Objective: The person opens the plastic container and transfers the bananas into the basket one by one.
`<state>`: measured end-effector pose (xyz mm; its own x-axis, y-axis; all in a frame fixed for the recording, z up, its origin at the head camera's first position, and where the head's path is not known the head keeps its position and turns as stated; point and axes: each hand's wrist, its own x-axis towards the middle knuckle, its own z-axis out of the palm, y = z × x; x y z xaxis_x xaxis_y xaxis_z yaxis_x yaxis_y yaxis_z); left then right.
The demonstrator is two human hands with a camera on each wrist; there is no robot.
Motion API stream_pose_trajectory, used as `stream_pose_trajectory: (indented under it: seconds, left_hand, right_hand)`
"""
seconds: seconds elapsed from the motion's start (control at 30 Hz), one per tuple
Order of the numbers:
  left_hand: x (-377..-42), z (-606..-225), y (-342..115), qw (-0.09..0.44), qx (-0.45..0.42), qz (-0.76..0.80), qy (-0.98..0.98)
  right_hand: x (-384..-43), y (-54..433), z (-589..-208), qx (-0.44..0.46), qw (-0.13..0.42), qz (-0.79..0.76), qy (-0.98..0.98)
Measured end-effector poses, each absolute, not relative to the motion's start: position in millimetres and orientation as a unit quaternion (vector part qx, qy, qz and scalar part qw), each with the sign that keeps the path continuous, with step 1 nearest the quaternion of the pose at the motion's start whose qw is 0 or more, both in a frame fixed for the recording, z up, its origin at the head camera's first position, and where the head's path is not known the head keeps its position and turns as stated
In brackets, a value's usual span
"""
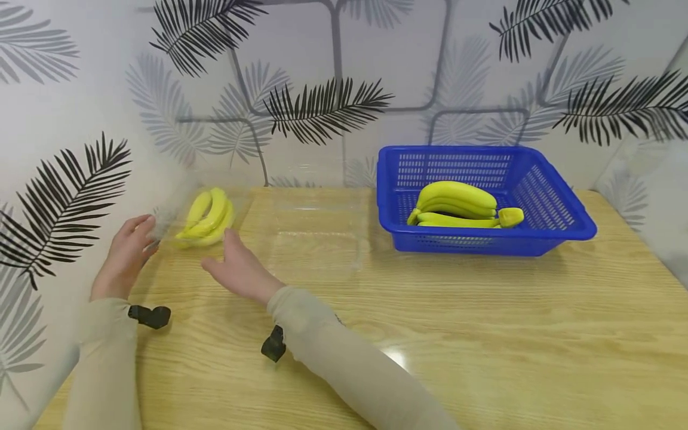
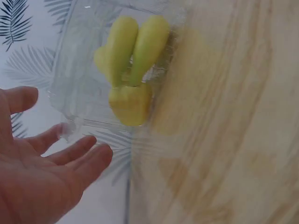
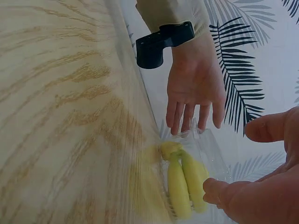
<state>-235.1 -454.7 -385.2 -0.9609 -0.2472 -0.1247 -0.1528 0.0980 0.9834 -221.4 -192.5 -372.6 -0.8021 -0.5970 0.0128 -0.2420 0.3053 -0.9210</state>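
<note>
A clear plastic box (image 2: 79, 95) stands at the table's left end against the wall, with a bunch of yellow bananas (image 1: 206, 218) inside. At its near left corner is my left hand (image 1: 122, 257), palm turned inward and fingers extended; in the left wrist view a fingertip appears to touch the box corner. My right hand (image 1: 242, 269) is on the box's right side, thumb apart from the fingers, fingertips close to the wall; whether they touch cannot be told. Neither hand grips anything. The box's transparent edges are hard to make out in the head view.
Just right of the hands lies another clear plastic container (image 1: 314, 254) on the wooden table (image 1: 484, 334). A blue plastic basket (image 1: 462, 239) at the back right holds more bananas (image 1: 457, 194). A leaf-patterned wall covering (image 1: 301, 54) closes off the back and left.
</note>
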Motion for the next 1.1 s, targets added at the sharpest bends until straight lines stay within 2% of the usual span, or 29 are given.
stream_pose_trajectory:
  seconds: [0.17,0.4,0.6,0.87,1.1]
  left_hand:
    - [-235.5,-393.6,-452.9,0.018,0.128,-0.713,-0.689]
    - [-230.9,-390.3,-451.9,0.023,0.132,-0.749,-0.649]
    - [-229.6,-385.5,-452.1,0.035,0.132,-0.764,-0.631]
    - [-225.1,-380.4,-457.6,0.079,0.206,-0.727,-0.651]
    - [-213.9,-380.7,-467.9,0.038,0.177,-0.682,-0.708]
  right_hand:
    - [-223.8,-194.7,-377.7,-0.233,0.194,-0.542,0.784]
    - [-224.8,-197.5,-380.2,-0.216,0.207,-0.573,0.763]
    - [-226.1,-197.6,-378.1,-0.221,0.192,-0.585,0.756]
    - [-224.1,-194.3,-375.3,-0.241,0.188,-0.570,0.763]
    - [-222.3,-190.5,-378.4,-0.299,0.128,-0.495,0.806]
